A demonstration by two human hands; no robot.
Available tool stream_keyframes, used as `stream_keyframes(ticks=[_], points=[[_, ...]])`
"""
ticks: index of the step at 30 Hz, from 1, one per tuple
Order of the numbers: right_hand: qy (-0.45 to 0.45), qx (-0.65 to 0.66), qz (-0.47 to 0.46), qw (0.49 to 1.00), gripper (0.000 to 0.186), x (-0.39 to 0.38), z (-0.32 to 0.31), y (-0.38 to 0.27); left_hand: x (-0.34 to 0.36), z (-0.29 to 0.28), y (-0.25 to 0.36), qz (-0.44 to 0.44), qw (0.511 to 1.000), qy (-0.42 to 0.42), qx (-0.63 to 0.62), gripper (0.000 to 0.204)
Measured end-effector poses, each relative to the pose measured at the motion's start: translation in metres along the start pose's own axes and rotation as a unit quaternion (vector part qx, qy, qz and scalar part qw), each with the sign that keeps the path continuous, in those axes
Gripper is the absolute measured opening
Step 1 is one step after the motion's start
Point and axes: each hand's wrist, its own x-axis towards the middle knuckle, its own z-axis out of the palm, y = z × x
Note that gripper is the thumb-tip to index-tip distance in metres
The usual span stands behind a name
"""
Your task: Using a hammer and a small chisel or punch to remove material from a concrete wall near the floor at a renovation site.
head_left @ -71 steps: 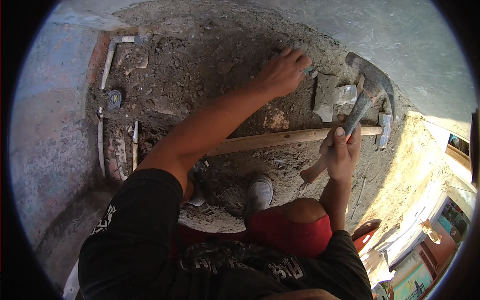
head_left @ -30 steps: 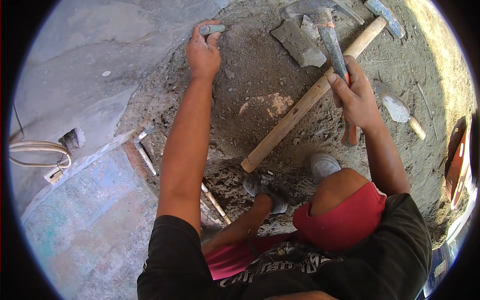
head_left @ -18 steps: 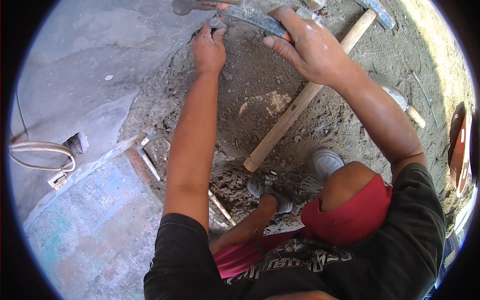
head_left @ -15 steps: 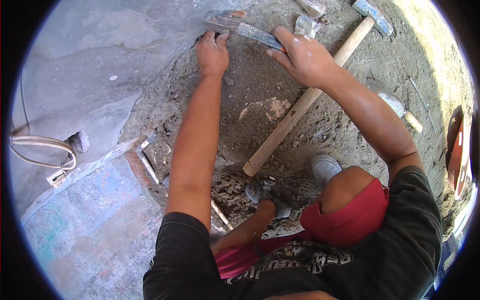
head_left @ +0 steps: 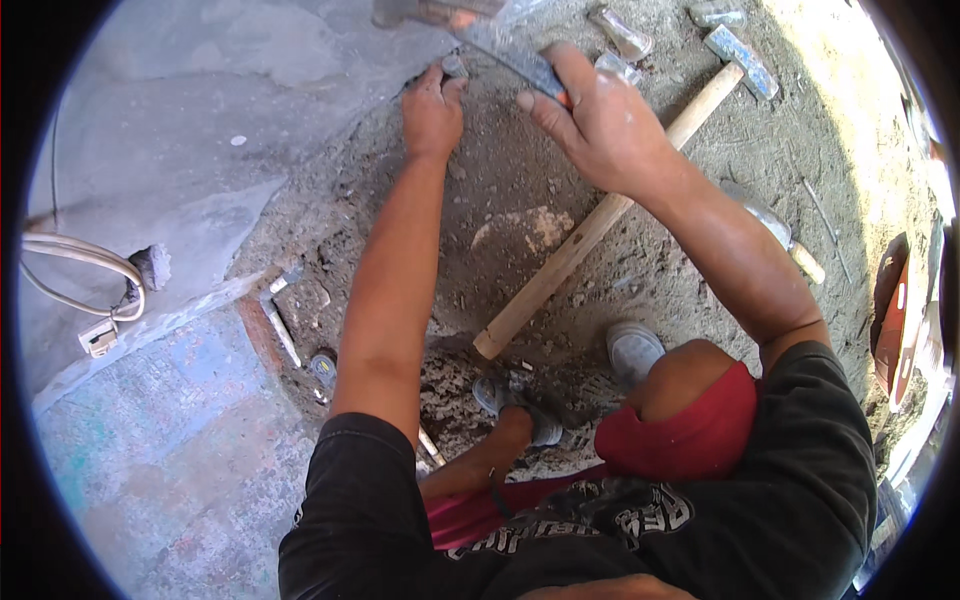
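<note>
My right hand (head_left: 612,125) is closed round the handle of a hammer (head_left: 520,68), grey-blue with orange marks. The hammer's head is blurred and raised by the grey wall at the top of the view. Below it, my left hand (head_left: 433,118) reaches to the foot of the wall, fingers pinched beside a small grey piece (head_left: 455,66). Most of that piece is hidden, so its kind cannot be told. A sledgehammer (head_left: 600,222) with a long wooden handle and worn blue head lies on the dirt under my right forearm.
A trowel (head_left: 806,262) and a thin rod (head_left: 826,218) lie right of my right arm. A clear bottle-like thing (head_left: 622,34) rests beyond my right hand. Left, a looped cable (head_left: 85,250) with a socket hangs by the wall, near a white pipe (head_left: 283,328). My shoe (head_left: 634,350) stands on rough ground.
The hammer's head has risen up and left, away from my left hand. The grey piece at my left fingers now shows. The whole view has shifted slightly.
</note>
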Motion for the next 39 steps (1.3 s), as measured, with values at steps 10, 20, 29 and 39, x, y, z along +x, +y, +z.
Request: stream_keyframes(ticks=[10, 20, 29, 39], points=[[-0.02, -0.004, 0.009, 1.0, 0.033, -0.016, -0.01, -0.019, 0.013, -0.01, 0.01, -0.035, 0.998, -0.048, -0.011, 0.034], [0.003, 0.025, 0.027, 0.999, 0.035, -0.003, -0.021, -0.033, 0.003, -0.015, 0.015, -0.093, 0.992, -0.08, -0.015, 0.036], [-0.024, 0.059, 0.078, 0.995, 0.035, -0.007, -0.013, -0.013, -0.012, -0.003, 0.01, -0.021, 1.0, -0.002, 0.004, 0.033], [0.09, 0.12, 0.018, 0.989, 0.035, -0.008, -0.001, 0.0, 0.016, 0.001, 0.009, -0.05, 0.997, -0.058, -0.016, 0.048]])
